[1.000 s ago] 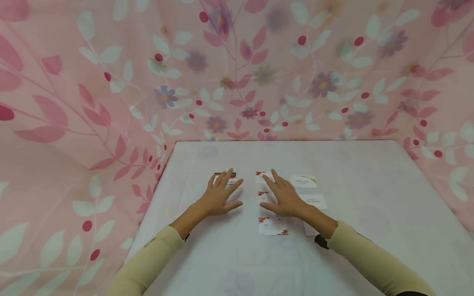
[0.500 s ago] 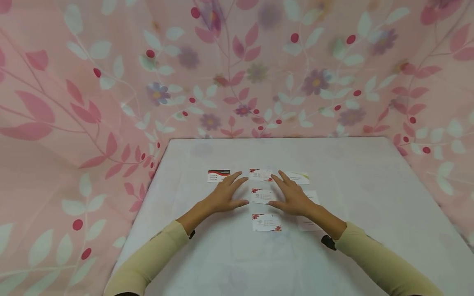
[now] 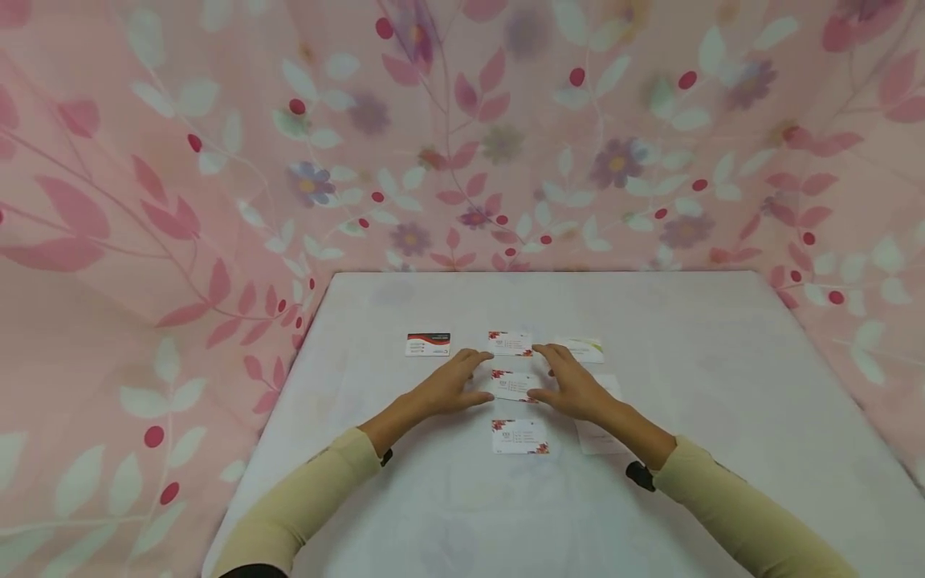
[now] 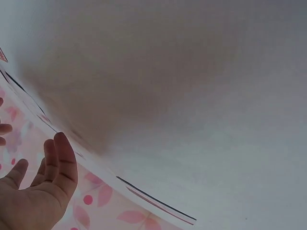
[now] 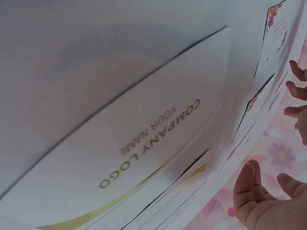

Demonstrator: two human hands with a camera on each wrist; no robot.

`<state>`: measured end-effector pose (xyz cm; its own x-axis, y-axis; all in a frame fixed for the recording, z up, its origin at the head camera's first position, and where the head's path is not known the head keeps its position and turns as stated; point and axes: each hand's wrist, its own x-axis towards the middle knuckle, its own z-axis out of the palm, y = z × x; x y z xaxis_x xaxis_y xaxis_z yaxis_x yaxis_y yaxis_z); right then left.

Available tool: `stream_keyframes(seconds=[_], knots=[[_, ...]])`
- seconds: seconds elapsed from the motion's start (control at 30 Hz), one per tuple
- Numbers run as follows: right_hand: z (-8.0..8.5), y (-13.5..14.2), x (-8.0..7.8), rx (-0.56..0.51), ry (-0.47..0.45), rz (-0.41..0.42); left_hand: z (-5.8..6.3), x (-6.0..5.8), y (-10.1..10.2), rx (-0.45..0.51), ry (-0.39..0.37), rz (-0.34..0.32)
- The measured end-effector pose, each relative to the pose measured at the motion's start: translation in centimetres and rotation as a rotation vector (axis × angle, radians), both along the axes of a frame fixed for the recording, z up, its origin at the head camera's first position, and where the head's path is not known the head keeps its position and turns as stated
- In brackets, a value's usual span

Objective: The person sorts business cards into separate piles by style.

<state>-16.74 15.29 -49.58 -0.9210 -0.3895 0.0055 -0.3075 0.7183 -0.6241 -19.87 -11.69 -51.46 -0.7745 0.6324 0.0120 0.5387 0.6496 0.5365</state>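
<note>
We found the middle card (image 3: 513, 386) of a floral-cornered column lying flat on the counter (image 3: 433, 514), between the left hand (image 3: 455, 384) and the right hand (image 3: 574, 389). Each thumb reached toward one of its side edges, though we could not tell whether either touched it. The fingers (image 4: 66, 158) of both hands were loosely bent and gripped nothing, their tips near the lower part of the upper card (image 3: 510, 343). The lower card (image 3: 520, 437) lay nearer the wearer, apart from both hands.

We judged the step in hand to be squaring up this column; the next move seemed to call for a light, even touch at the edges, keeping the spacing without dragging a neighbour.

Farther out, we saw a black-and-red card (image 3: 428, 344) to the left and, to the right, a green-cornered card (image 3: 585, 350), a half-hidden white card (image 3: 611, 387) and a nearer white card (image 3: 600, 438) partly behind the right wrist. The right wrist view also showed a card lettered "COMPANY LOGO" (image 5: 148, 143). Beyond the counter, we faced a pink floral cloth (image 3: 462, 120).
</note>
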Motion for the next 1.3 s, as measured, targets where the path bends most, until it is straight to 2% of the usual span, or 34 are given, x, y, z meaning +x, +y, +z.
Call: stream_keyframes(seconds=[0.17,0.43,0.57,0.73,0.83,0.97,1.13,1.3], knots=[[-0.9,-0.2,0.3,-0.016,-0.011,-0.008,-0.7,0.4,0.9,-0.026,-0.029,0.0],[-0.9,-0.9,0.5,-0.037,-0.016,-0.042,-1.2,0.4,1.3,-0.068,-0.062,-0.011],[-1.2,0.0,0.7,-0.021,-0.024,-0.06,-1.4,0.2,2.6,-0.069,-0.047,-0.026],[-1.5,1.9,1.6,-0.007,-0.016,-0.12,-1.9,-0.1,4.8,-0.059,-0.031,-0.094],[-1.7,2.3,1.8,-0.014,-0.029,-0.121,-2.0,0.0,5.3,-0.082,-0.044,-0.096],[-2.0,1.8,1.3,-0.014,-0.02,-0.087,-1.5,0.1,4.7,-0.106,-0.051,-0.041],[-1.3,0.3,-0.4,0.001,0.008,-0.058,-0.7,-0.6,3.2,-0.091,-0.027,0.002],[-0.8,-1.3,-1.8,0.005,-0.047,-0.031,-0.5,-1.3,1.7,-0.09,-0.022,0.043]])
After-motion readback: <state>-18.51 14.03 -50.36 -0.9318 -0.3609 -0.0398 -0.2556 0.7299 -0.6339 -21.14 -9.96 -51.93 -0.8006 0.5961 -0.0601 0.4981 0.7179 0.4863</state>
